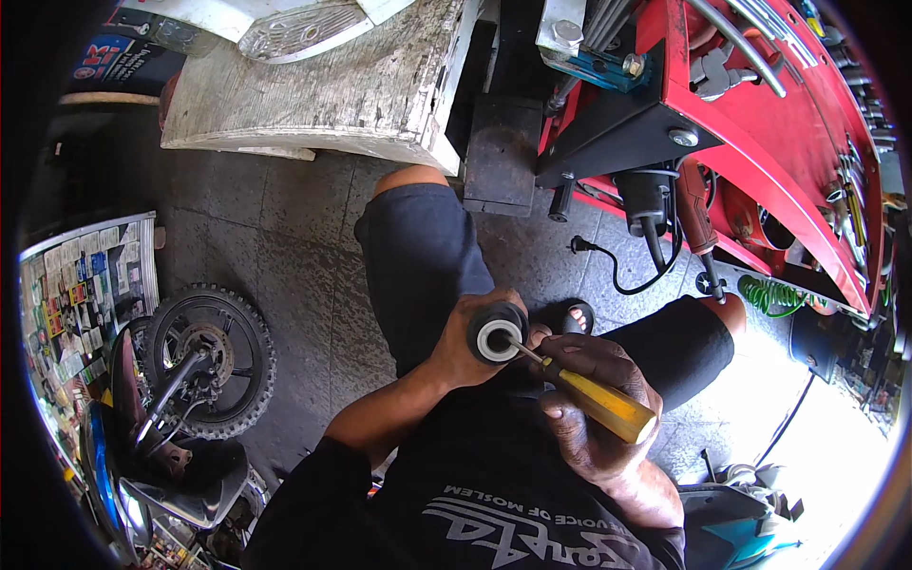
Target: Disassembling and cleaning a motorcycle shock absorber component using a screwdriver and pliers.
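Observation:
My left hand (459, 340) is wrapped round a black cylindrical part (519, 324) and holds its round end up toward me. Inside that end sits a pale ring (484, 337) with a dark hole in its middle. My right hand (598, 404) grips a screwdriver (608, 404) by its yellow handle. The thin metal shaft points left, and its tip is at the edge of the pale ring; how deep it reaches I cannot tell. Both hands are close together above my lap, between my knees.
A worn wooden bench (294, 104) stands ahead on the left. To the right are a red metal tool rack (750, 152), a power plug on a black cord (581, 244) and a green coiled hose (768, 295). A knobby motorcycle wheel (256, 356) is at the left, over grey floor tiles (299, 237).

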`<action>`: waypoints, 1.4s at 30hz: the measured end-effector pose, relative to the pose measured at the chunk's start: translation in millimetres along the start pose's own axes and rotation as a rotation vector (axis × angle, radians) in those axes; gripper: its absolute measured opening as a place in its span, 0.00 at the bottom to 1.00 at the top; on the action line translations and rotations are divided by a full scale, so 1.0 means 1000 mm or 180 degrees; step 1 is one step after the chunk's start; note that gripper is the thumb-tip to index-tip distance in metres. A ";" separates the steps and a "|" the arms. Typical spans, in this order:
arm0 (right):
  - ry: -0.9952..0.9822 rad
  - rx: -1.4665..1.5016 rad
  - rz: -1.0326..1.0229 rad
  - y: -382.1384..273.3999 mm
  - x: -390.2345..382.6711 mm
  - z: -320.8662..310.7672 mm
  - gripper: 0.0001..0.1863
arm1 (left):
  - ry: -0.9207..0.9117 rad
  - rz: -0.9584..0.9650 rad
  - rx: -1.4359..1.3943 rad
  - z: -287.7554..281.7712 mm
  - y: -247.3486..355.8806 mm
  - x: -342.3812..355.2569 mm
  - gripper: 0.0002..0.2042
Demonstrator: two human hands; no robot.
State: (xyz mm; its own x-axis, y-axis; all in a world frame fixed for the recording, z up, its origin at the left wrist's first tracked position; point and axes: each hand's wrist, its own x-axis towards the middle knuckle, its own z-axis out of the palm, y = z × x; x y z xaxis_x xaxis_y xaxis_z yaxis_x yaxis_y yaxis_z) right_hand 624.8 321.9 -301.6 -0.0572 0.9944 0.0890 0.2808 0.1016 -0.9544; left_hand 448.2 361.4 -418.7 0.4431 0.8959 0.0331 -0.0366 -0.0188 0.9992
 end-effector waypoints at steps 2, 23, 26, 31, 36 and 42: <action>-0.0035 0.0028 0.0022 -0.001 0.000 0.000 0.23 | -0.0101 -0.0070 -0.0150 0.000 -0.001 0.000 0.10; -0.0599 -0.0045 -0.0137 -0.005 0.006 -0.008 0.23 | -0.0544 -0.0154 -0.0186 -0.004 0.002 0.002 0.12; -0.0677 -0.0069 -0.0107 -0.007 0.006 -0.008 0.24 | -0.0596 -0.0315 -0.0411 -0.006 0.004 0.001 0.11; -0.0686 -0.0041 -0.0053 -0.008 0.005 -0.007 0.25 | -0.0591 -0.0300 -0.0378 -0.007 0.004 0.002 0.10; -0.0593 0.0100 -0.0041 -0.006 0.002 -0.004 0.24 | -0.0596 -0.0352 -0.0357 -0.006 0.003 0.001 0.11; -0.0564 0.0054 -0.0063 -0.004 -0.002 -0.004 0.25 | -0.0591 -0.0164 -0.0240 -0.005 -0.003 0.001 0.11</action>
State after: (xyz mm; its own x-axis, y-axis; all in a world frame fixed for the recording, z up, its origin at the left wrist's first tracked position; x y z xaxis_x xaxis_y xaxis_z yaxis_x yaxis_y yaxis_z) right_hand 627.3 319.6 -296.5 -0.2309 0.9713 0.0575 0.2618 0.1190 -0.9578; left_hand 444.1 365.0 -421.6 0.6034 0.7974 -0.0073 -0.0733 0.0645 0.9952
